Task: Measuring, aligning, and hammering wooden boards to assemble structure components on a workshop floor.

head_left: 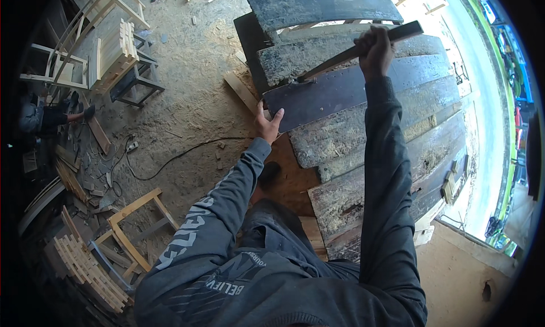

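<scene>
A dark brown board lies slanting across a bench of rough, weathered planks. My left hand grips its near left end, thumb on the top face and fingers at the end edge. Raised over the bench, my right hand is closed round the handle of a hammer. The hammer's handle slopes down to the left, and its small metal head is at the board's far edge, close to the left end. Exactly how the head meets the board is too small to tell.
Another dark panel lies at the bench's far side. A loose plank leans by its left end. A black cable crosses the sawdust-covered floor. Wooden frames and stacked strips stand at left, where another person sits.
</scene>
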`<state>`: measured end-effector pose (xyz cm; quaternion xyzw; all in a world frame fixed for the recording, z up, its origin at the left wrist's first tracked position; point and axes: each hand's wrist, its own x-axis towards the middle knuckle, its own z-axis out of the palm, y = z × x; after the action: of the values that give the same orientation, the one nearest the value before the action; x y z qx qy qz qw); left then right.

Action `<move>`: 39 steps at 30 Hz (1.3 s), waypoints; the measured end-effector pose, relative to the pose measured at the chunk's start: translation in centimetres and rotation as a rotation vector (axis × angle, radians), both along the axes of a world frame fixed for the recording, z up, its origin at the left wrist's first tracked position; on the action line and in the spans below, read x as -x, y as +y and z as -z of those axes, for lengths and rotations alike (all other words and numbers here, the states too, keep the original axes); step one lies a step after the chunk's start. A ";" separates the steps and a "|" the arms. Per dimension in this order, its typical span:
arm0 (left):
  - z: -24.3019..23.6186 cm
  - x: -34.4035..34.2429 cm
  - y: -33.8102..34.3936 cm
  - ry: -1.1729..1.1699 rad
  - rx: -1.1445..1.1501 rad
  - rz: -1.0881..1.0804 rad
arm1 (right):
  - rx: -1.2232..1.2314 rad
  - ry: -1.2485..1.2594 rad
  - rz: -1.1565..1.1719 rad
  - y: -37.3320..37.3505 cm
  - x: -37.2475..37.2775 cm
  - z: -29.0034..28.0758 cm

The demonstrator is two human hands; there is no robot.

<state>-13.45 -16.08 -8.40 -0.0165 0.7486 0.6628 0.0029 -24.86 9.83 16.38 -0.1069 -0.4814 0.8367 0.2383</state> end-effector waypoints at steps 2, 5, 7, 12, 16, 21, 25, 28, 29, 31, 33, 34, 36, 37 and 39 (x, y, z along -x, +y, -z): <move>-0.7 -0.2 0.1 -0.042 -0.056 0.008 | 0.097 0.016 0.090 2.5 -1.4 0.7; -2.5 0.1 0.2 -0.093 -0.086 0.024 | 0.030 -0.010 0.094 3.0 -2.3 1.2; -4.1 1.3 0.1 0.333 0.630 -0.076 | 0.036 -0.003 0.117 2.4 -2.6 1.0; -7.0 6.9 2.7 0.546 0.506 0.173 | 0.071 0.011 0.115 2.1 -4.2 0.2; -7.6 5.7 4.1 0.182 0.351 0.548 | -0.030 0.086 0.204 3.0 -8.6 -1.1; -7.4 1.3 5.6 -0.078 -0.216 0.660 | -0.203 -0.034 0.607 3.1 -19.8 -0.4; -6.0 2.1 9.4 -0.064 -0.193 0.560 | 0.227 -0.267 0.803 1.2 -32.9 2.1; -4.6 3.1 11.4 0.614 0.164 0.384 | 0.211 -0.486 0.409 -4.4 -41.8 1.9; -4.2 3.1 11.6 0.616 0.161 0.392 | 0.228 -0.530 0.245 -6.4 -43.7 1.5; -3.6 3.0 11.5 0.494 0.284 0.412 | 0.262 -0.546 0.096 -10.0 -45.2 1.7; -3.4 2.8 11.3 0.443 0.308 0.432 | 0.264 -0.537 0.053 -12.4 -45.2 2.5; -3.3 2.8 11.2 0.399 0.338 0.431 | 0.341 -0.478 0.028 -12.9 -44.7 3.2; -3.4 2.8 11.3 0.362 0.371 0.437 | 0.607 -0.437 -0.018 -13.2 -43.8 4.6; -3.5 2.7 11.3 0.384 0.383 0.438 | 0.734 -0.364 -0.003 -13.3 -43.0 5.6; -3.7 2.7 11.4 0.407 0.396 0.442 | 0.824 -0.427 -0.045 -12.1 -41.6 7.2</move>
<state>-16.20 -4.67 -4.68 0.2778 0.8332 0.4782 -0.0063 16.73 -2.28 9.16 -0.3520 -0.1491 0.9225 0.0535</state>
